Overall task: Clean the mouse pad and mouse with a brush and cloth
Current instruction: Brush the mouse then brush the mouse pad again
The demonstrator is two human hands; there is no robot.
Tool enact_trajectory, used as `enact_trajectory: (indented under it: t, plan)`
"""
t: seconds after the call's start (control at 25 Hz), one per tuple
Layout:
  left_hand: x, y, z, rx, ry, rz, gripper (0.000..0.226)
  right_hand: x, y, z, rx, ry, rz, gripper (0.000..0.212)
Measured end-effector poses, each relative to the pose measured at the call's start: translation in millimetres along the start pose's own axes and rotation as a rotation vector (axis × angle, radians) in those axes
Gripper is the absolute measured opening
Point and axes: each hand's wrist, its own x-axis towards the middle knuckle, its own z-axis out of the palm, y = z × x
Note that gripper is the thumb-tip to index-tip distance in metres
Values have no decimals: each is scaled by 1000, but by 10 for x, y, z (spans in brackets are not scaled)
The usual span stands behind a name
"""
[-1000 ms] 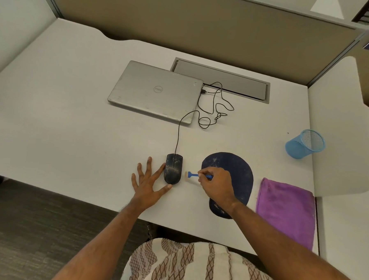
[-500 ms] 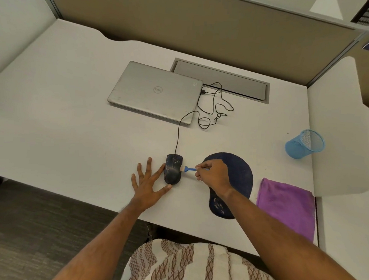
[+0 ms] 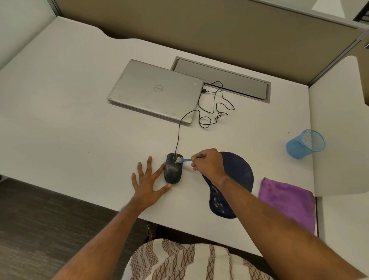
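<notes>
Two hands work at the white desk (image 3: 74, 112). Left hand (image 3: 149, 180) lies flat with fingers spread wide, index finger and thumb against the left side and near end of the dark wired mouse (image 3: 173, 169). Right hand (image 3: 209, 163) pinches the handle of a small blue brush (image 3: 183, 160), whose pale bristles rest on the mouse's far end. Mouse sits on bare desk, just left of the dark blue mouse pad (image 3: 239, 172) (pale specks visible on its wrist rest). Purple cloth (image 3: 287, 201) lies right of the pad, untouched. Closed silver laptop (image 3: 156, 91) sits further back. Mouse cable (image 3: 178, 135) runs to its right side. Blue mesh cup (image 3: 305, 144) at far right.
</notes>
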Motion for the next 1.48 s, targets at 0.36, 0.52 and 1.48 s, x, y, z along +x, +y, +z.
enact_trajectory:
  t: [0.36,0.52,1.48]
  plan:
    - [-5,0,-8,-11,5,8,80,95,-25,-124,39,21,29,3]
    - [-7,3,-8,-10,2,5,80,101,-119,-13,28,-56,58,2]
    - [-14,13,-24,-23,8,4,80,257,-4,-155,-34,50,178,13]
